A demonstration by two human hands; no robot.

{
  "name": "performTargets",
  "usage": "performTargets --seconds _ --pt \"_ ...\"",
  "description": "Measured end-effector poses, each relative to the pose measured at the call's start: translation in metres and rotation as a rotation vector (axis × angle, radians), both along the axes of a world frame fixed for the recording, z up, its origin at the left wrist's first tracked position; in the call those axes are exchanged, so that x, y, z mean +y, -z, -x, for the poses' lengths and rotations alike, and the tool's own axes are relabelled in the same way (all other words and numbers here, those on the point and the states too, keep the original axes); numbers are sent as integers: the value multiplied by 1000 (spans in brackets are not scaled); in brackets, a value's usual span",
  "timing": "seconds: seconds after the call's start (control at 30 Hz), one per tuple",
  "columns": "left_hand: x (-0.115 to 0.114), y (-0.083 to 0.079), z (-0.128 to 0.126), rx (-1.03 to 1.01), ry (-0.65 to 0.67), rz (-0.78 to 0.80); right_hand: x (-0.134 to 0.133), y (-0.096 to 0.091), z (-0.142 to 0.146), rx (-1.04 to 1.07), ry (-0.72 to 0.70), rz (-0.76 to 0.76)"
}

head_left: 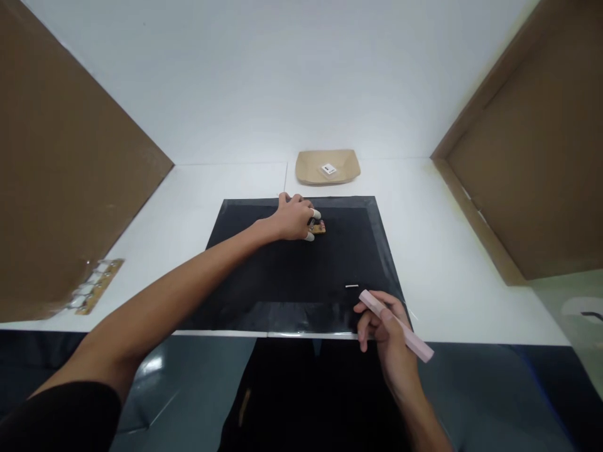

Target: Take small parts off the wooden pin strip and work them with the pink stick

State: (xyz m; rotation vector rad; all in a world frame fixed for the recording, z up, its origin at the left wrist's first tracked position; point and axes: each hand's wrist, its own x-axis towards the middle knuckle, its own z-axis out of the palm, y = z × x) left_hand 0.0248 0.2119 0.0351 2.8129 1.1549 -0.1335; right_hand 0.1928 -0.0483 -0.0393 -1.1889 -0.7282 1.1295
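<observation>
My left hand [296,220] reaches to the upper middle of the black mat [282,270]. White finger cots cover its thumb and a fingertip, which close around a small tan block [319,228] with a metal part and pinkish spots. The hand hides part of this block. Lower right, my right hand [393,339] is closed on a pale pink bar [419,344], which slants across its fingers. Just beyond that bar's upper end, a thin white strip [352,286] lies on the mat.
Behind the mat stands a brown paper tray [306,169] holding a small clear case with a white label [328,169]. A tan strip with several wire hooks [100,287] lies at the left. Brown panels [61,157] flank the white table.
</observation>
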Motion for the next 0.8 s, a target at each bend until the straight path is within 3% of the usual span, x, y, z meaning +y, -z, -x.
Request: performTargets --seconds 0.8 --pt "2 2 -2 -1 -21 -58 -10 12 8 -121 -95 12"
